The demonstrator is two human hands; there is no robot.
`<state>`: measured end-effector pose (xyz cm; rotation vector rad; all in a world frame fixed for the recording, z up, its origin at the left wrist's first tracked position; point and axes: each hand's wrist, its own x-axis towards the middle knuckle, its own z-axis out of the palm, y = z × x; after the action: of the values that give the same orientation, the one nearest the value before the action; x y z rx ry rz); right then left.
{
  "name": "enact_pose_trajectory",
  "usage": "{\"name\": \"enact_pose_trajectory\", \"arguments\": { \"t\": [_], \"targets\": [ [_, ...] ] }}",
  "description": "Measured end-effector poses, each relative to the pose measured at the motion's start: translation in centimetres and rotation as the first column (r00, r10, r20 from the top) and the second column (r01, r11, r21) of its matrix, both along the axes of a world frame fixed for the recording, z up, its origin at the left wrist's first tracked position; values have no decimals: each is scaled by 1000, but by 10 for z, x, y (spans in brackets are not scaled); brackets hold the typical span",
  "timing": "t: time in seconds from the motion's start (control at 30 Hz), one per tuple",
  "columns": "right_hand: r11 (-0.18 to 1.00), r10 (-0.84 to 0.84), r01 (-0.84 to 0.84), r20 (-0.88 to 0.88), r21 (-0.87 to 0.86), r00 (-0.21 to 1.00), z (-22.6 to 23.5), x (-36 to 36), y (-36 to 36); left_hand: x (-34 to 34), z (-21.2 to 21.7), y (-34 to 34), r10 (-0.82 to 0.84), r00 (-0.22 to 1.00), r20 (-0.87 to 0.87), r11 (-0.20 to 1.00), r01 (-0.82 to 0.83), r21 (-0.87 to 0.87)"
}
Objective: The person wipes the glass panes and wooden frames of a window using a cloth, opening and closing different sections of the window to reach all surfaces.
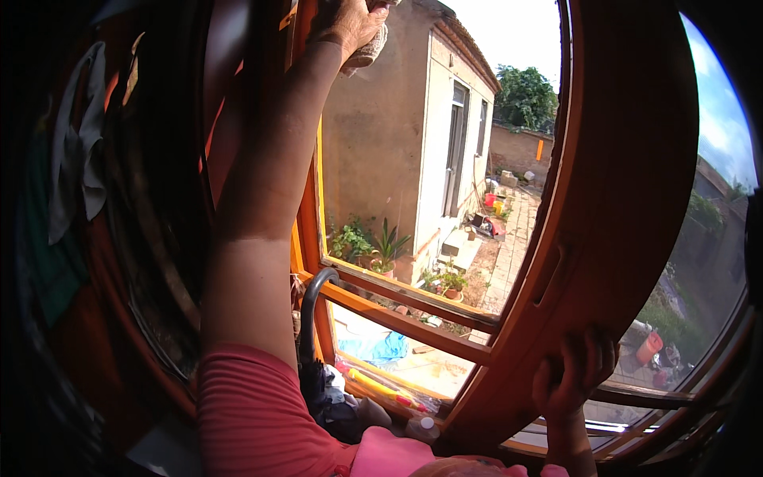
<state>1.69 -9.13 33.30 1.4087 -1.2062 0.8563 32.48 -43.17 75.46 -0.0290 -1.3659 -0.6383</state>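
My left arm, in a red sleeve, reaches up to the top of the view. There my left hand is closed around a beige cloth beside the upper left part of the window. The top of that hand is cut off by the picture's edge. Low on the right, my right hand rests against the broad wooden window post. Its fingers are apart and shaded, and nothing shows in them.
A black curved umbrella handle stands at the sill, near a yellow-and-red wrapped item and a white-capped bottle. Wooden rails cross the window. A grey cloth hangs at left. Outside are a building and potted plants.
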Motion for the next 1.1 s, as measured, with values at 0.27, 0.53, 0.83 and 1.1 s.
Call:
{"name": "enact_pose_trajectory", "arguments": {
  "t": [0.27, 0.53, 0.83, 1.1],
  "targets": [
    [1000, 28, -28, 15, -9, 1000, 0, 0, -1, 4, 3, -14, -88, 993, -83, 984, 100, 150],
    [1000, -14, 14, -21, 0, 1000, 5, 1, 0, 6, -50, 41, 575, 793, 200, 814, -578, -47],
    [1000, -3, 3, 4, 14, 1000, 1, 4, 0, 30, 28, -26, 304, 945, 118, 951, -309, 23],
    [1000, -8, 8, -8, 0, 1000, 0, -1, 3, 12, -33, -5, -12, 1000, -12, 992, 14, 124]
  ]
}}
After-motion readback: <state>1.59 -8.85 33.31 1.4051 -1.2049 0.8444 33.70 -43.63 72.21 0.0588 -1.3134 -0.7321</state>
